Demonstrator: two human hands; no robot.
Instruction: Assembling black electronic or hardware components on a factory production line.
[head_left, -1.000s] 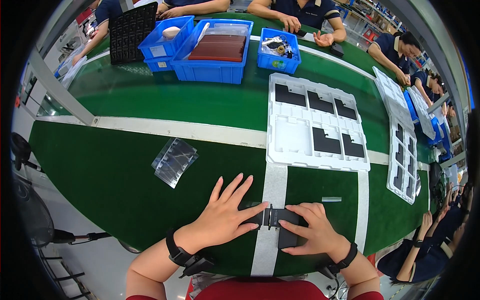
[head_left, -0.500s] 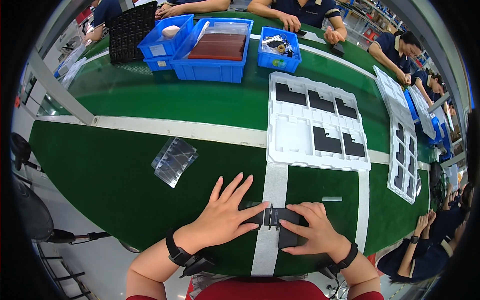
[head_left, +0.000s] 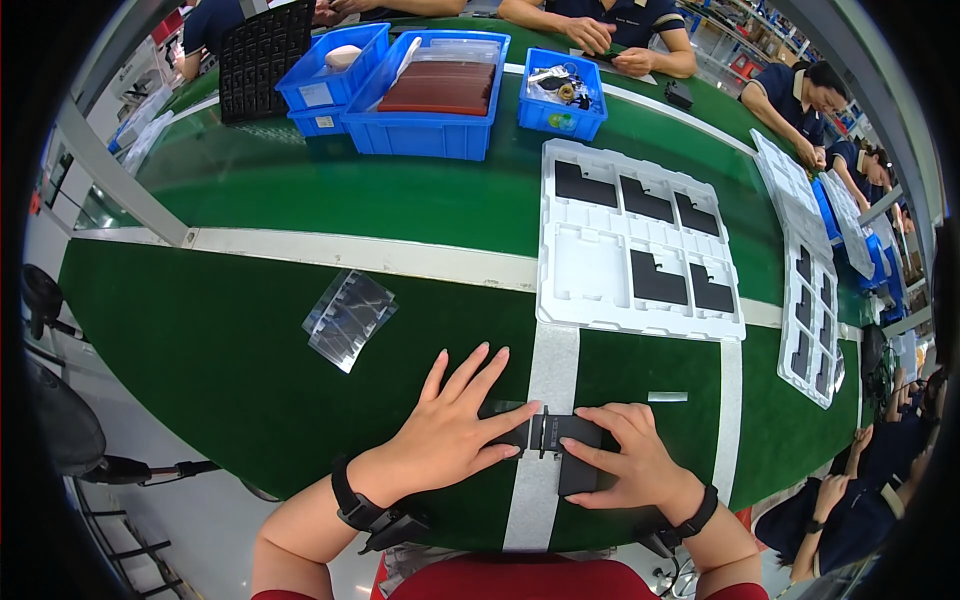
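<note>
A flat black L-shaped pack [head_left: 578, 470], battery-like with small pale print, lies on the table in front of me. My right hand [head_left: 632, 455] grips it, fingers over its top and right edges and thumb at its lower part. Against its left end is a thin dark glossy strip [head_left: 507, 412], film-like and mostly covered. My left hand [head_left: 448, 435] pinches this strip with thumb and index finger; its other fingers are spread. A narrow upright black edge with a pale line shows between the two hands. Whether strip and pack are joined I cannot tell.
A white tray [head_left: 590, 322] ahead holds several black L-shaped packs, one pocket bare. Clear film sheets [head_left: 350, 318] lie left, a small clear strip [head_left: 668, 397] right. Blue bins [head_left: 420, 140] stand at the back. Another white tray [head_left: 790, 372] is far right. Other people work around the table.
Both my hands and the pack stay almost still. Across the table, a person's hands have come together. At the lower right, another person's arms have moved down.
</note>
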